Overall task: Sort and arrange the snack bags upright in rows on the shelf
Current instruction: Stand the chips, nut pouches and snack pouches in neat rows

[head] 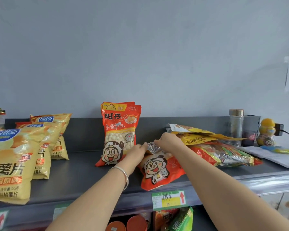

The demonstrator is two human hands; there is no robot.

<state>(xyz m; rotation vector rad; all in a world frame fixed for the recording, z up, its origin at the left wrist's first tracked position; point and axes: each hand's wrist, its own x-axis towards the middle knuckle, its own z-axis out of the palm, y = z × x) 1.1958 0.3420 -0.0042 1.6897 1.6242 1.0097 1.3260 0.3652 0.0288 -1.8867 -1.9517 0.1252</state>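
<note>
A red Wangzai snack bag [158, 170] lies flat on the dark shelf [83, 180], its foot toward the front edge. My left hand [137, 153] and my right hand [168, 142] both pinch its far silver end. Just left of them, red bags of the same kind [119, 130] stand upright near the back. Three yellow chip bags [10, 160] stand in a row at the far left. To the right, yellow and red-green bags [212, 147] lie in a flat heap.
A clear bottle with a metal cap [235, 125], a small yellow figure bottle [266, 132] and a plugged-in cable stand at the back right. Papers [274, 154] lie at the right end. Price labels hang on the shelf's front edge [168, 200], with goods on the shelf below.
</note>
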